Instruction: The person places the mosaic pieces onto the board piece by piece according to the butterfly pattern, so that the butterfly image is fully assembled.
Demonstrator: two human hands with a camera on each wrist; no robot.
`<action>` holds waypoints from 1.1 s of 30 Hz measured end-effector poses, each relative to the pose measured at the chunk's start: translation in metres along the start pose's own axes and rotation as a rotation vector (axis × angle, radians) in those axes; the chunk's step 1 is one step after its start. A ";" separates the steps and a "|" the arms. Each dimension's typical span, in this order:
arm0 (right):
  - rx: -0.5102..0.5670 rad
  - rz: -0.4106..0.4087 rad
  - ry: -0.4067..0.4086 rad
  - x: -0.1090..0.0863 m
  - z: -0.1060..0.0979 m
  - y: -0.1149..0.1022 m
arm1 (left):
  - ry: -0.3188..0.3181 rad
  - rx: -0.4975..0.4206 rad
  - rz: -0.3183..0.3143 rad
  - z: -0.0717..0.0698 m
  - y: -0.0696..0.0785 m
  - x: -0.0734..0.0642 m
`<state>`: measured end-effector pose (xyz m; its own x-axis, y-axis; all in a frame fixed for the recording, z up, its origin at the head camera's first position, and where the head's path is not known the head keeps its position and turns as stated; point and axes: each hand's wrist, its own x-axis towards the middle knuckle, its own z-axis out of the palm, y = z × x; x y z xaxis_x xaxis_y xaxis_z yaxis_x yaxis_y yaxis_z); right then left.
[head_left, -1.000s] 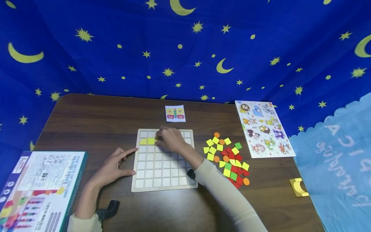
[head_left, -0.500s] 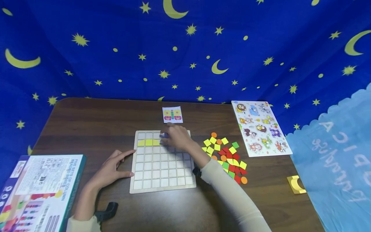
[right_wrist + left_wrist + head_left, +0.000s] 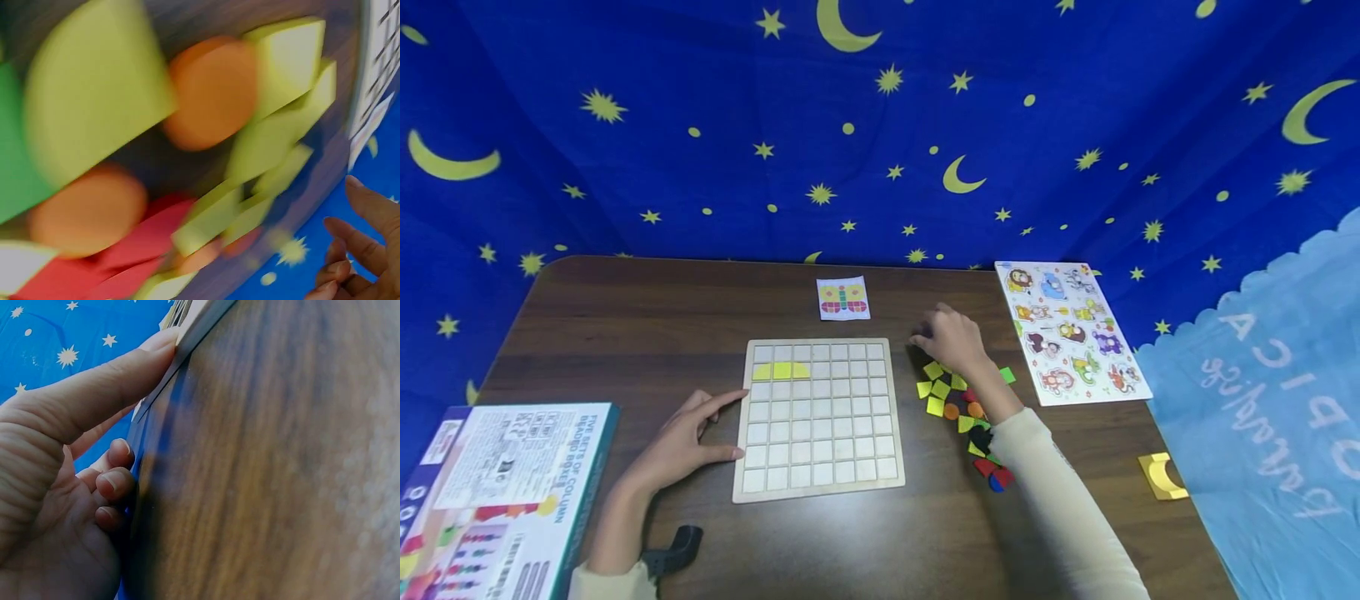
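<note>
A square wooden grid board (image 3: 823,429) lies on the table, with three yellow tiles (image 3: 782,371) side by side in its second row from the back; both outer ones have a rounded corner. My left hand (image 3: 681,442) touches the board's left edge with thumb and index finger stretched out, the other fingers bent in the left wrist view. To the right of the board, my right hand (image 3: 953,340) is over the far end of a loose tile pile (image 3: 935,406). Its fingers, loosely bent, hold nothing in the right wrist view, where a yellow quarter-round tile (image 3: 100,94) and an orange disc (image 3: 212,94) appear close up.
Behind the board lies a small butterfly pattern card (image 3: 843,308). An animal puzzle board (image 3: 1060,367) is at the back right, a yellow piece with a curved cutout (image 3: 1152,486) near the right edge. A large printed box (image 3: 512,467) takes up the left front.
My right hand has left the board and moved right to the tile pile. A third yellow tile, hidden by the hand earlier, now shows in the row. The left hand has stayed at the board's edge.
</note>
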<state>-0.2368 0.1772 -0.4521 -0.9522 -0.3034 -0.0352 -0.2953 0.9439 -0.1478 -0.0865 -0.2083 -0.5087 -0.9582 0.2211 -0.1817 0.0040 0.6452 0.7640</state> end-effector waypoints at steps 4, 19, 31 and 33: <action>-0.016 0.115 -0.033 -0.007 -0.002 0.018 | -0.002 0.002 -0.001 0.000 0.000 -0.001; -0.013 0.274 -0.132 -0.016 -0.002 0.032 | 0.003 -0.003 -0.002 -0.001 -0.001 -0.003; 0.018 0.246 -0.116 -0.014 0.000 0.032 | 0.004 0.007 0.003 0.000 0.000 0.000; 0.029 0.226 -0.102 -0.014 -0.002 0.026 | 0.002 0.003 -0.001 0.000 0.000 0.000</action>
<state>-0.2317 0.2063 -0.4533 -0.9806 -0.0984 -0.1697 -0.0724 0.9856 -0.1528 -0.0866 -0.2086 -0.5088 -0.9586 0.2194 -0.1814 0.0041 0.6478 0.7618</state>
